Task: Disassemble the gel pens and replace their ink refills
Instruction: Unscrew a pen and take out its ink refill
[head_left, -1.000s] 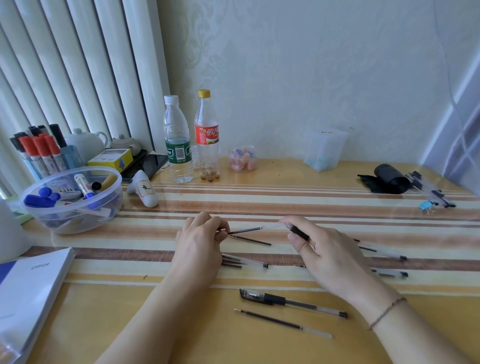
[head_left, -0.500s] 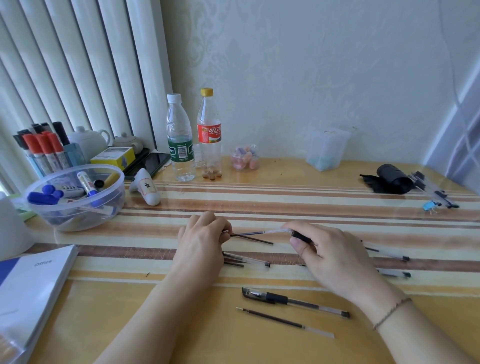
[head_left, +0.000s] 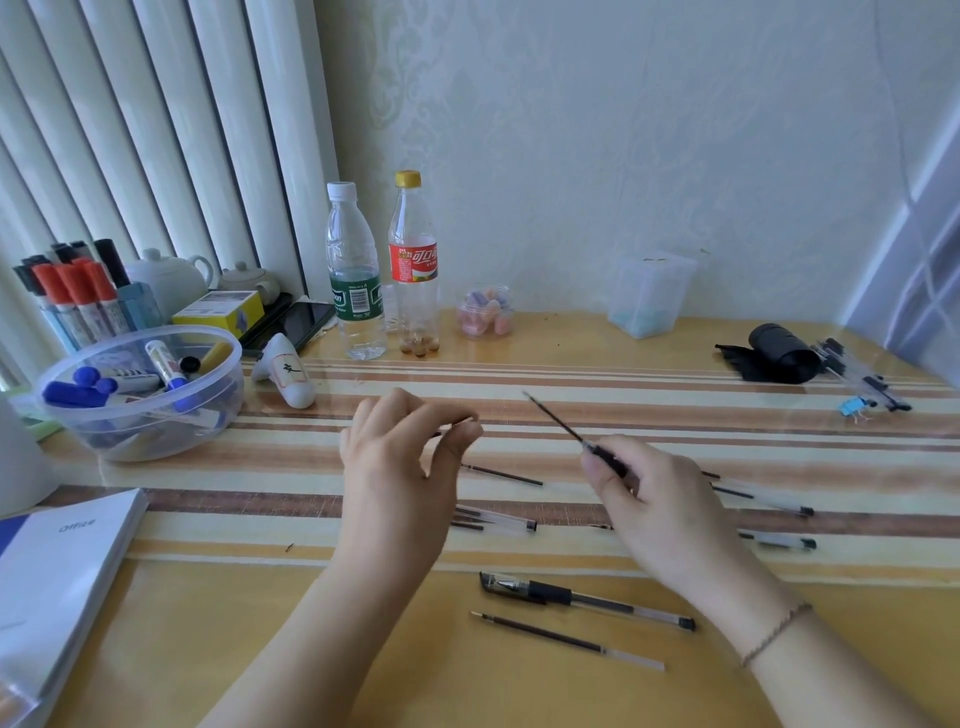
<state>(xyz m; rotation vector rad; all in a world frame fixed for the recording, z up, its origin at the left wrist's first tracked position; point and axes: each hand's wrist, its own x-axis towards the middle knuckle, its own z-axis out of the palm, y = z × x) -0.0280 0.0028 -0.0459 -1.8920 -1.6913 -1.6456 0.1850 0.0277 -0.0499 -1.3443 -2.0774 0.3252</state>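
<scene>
- Gripping the black rubber sleeve of a partly stripped gel pen (head_left: 576, 434), the right hand (head_left: 654, 499) is holding it tilted, its thin dark refill pointing up toward 10 o'clock above the striped yellow tabletop (head_left: 675, 364).
- Hovering just to the 9 o'clock side of that pen, the left hand (head_left: 400, 467) is pinching thumb against forefinger; a small dark piece seems to be sitting between them, though what it is cannot be made out.
- Lying toward 6 o'clock, near the front edge, are an assembled black-capped clear gel pen (head_left: 587, 600) and a loose slim dark refill with a clear tail (head_left: 566, 642); further clear barrels and refills are scattered between the hands and out toward 3 o'clock.
- Judging by its look, the refill is feather-light, thin and bendy, with a delicate tip; the ribbed rubber sleeve is probably offering the surest hold, since the smooth plastic barrel is likely slipping easily.
</scene>
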